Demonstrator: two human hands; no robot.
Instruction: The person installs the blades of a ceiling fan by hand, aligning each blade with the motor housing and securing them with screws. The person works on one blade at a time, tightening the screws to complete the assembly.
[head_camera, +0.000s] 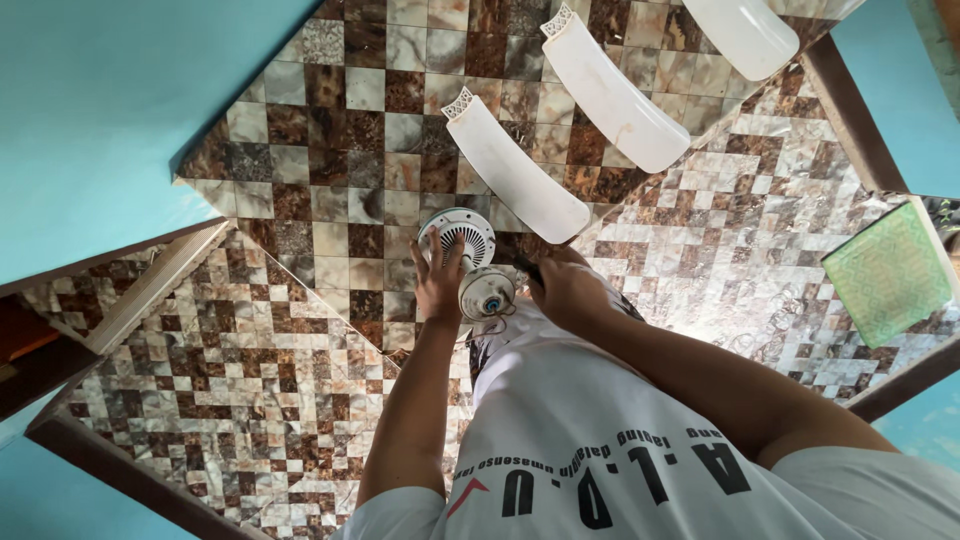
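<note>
A white ceiling-fan motor (462, 238) with a slotted round housing lies on the patterned tile floor (330, 150) in front of me. My left hand (438, 285) is pressed against the housing's near side, fingers spread over it. The motor's round hub (487, 292) with loose wires points toward me. My right hand (566, 288) is closed around a small dark tool (530, 268) just right of the hub. My white shirt with dark lettering (600, 450) fills the bottom of the view.
Three white fan blades lie on the tiles beyond the motor: one close (515, 170), one further (612, 92), one at the top edge (740, 30). A green mat (885, 272) lies at right. Teal walls (90, 120) and dark wooden frames (850, 110) bound the floor.
</note>
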